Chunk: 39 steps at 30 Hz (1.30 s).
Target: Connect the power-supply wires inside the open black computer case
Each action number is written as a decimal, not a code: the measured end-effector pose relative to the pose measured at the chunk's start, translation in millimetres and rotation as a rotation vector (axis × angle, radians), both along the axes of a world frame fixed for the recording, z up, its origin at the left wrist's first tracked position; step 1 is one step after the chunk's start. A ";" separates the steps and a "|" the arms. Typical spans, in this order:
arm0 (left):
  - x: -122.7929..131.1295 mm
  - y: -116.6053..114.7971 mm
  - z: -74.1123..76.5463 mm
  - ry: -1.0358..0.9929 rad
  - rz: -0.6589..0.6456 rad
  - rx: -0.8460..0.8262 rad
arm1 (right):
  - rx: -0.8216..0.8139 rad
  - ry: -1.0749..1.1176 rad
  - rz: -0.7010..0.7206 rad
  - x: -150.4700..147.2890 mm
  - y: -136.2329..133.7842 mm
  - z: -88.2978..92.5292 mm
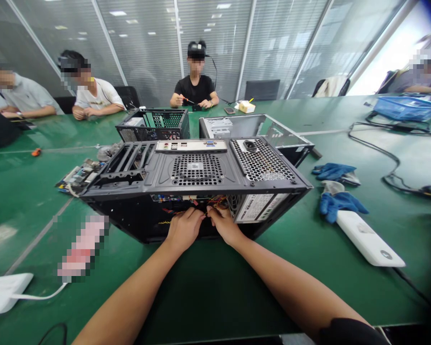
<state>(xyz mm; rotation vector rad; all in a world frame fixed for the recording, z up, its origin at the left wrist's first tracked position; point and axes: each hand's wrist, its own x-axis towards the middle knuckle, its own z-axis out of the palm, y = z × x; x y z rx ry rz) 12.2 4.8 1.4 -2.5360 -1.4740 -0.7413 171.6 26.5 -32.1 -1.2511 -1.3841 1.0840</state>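
Observation:
A black computer case [154,170] stands on the table in front of me, its rear panel facing up and its open side toward me. My left hand [187,227] reaches into that opening, fingers bent and pressed together. Close beside it, my right hand [224,224] is also closed, with its fingertips nearly meeting the left ones. Thin coloured wires [221,201] run just behind the fingertips. What either hand pinches is too small and dark to make out. To the right of my hands sits the labelled power supply [260,208], inside the case.
Two more open cases, a black one [153,122] and a grey one [237,125], stand behind. A circuit board [81,175] lies left. On the right are blue gloves [339,203], a white power bank [369,239], cables and a blue basket [405,109]. Several people sit around the table.

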 end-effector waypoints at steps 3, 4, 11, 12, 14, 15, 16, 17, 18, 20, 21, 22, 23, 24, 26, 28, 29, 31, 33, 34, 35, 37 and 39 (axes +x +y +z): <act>0.6 0.0 1.0 -0.016 -0.012 -0.013 | -0.014 0.012 0.006 -0.4 -0.7 1.9; 0.7 0.1 0.9 -0.026 -0.017 -0.019 | -0.016 0.018 0.005 -0.5 -1.1 2.4; 0.4 0.8 -2.7 -0.070 -0.035 -0.062 | -0.039 0.038 -0.003 -0.6 -1.5 1.9; 0.4 0.6 -2.7 -0.074 -0.040 -0.061 | -0.039 0.039 -0.001 -0.6 -1.3 1.7; 0.7 0.0 -2.3 -0.081 -0.046 -0.057 | -0.035 0.037 0.002 -0.6 -1.1 1.7; 0.8 -0.3 -2.0 -0.083 -0.047 -0.054 | -0.033 0.036 0.001 -0.7 -1.1 2.0; 0.9 -0.6 -1.9 -0.083 -0.047 -0.050 | -0.033 0.035 0.000 -0.8 -1.1 2.4; 0.9 -0.9 -2.0 -0.082 -0.045 -0.046 | -0.033 0.034 0.001 -0.9 -1.3 2.9; 0.9 -1.1 -2.2 -0.079 -0.042 -0.042 | -0.034 0.036 0.002 -0.9 -1.4 3.4; 0.8 -1.3 -3.1 -0.072 -0.034 -0.034 | -0.033 0.053 0.004 -1.0 -1.8 4.3; 0.7 -1.3 -3.5 -0.068 -0.031 -0.032 | -0.031 0.059 0.006 -1.0 -2.0 4.5; 0.6 -1.2 -3.8 -0.063 -0.029 -0.032 | -0.028 0.060 0.008 -1.0 -2.1 4.7; 0.7 -1.0 -3.8 -0.056 -0.026 -0.034 | -0.025 0.057 0.008 -0.9 -2.2 4.8; 0.7 -0.9 -3.6 -0.046 -0.024 -0.037 | -0.022 0.050 0.009 -0.8 -2.2 4.8; 1.1 -0.7 -2.6 -0.027 -0.022 -0.046 | -0.017 0.035 0.008 -0.7 -2.2 4.7; 1.6 -0.6 -1.2 -0.017 -0.025 -0.055 | -0.011 0.032 0.007 -0.7 -2.0 4.3; 1.8 -0.6 -0.4 -0.016 -0.029 -0.062 | -0.010 0.032 0.008 -0.7 -1.9 4.1; 2.4 -0.4 0.9 -0.018 -0.036 -0.077 | -0.009 0.032 0.009 -0.9 -1.7 3.1; 2.7 -0.3 2.0 -0.019 -0.040 -0.090 | -0.005 0.035 0.006 -1.1 -1.4 1.8; 2.8 -0.3 2.3 -0.020 -0.042 -0.094 | -0.002 0.038 0.002 -1.2 -1.3 1.2; 2.8 -0.2 2.6 -0.021 -0.044 -0.094 | 0.001 0.043 -0.002 -1.3 -1.2 0.7; 2.6 -0.3 2.5 -0.027 -0.046 -0.092 | -0.004 0.056 -0.001 -1.5 -1.2 0.7; 2.2 -0.6 1.8 -0.037 -0.045 -0.086 | -0.020 0.071 0.002 -1.9 -1.4 1.8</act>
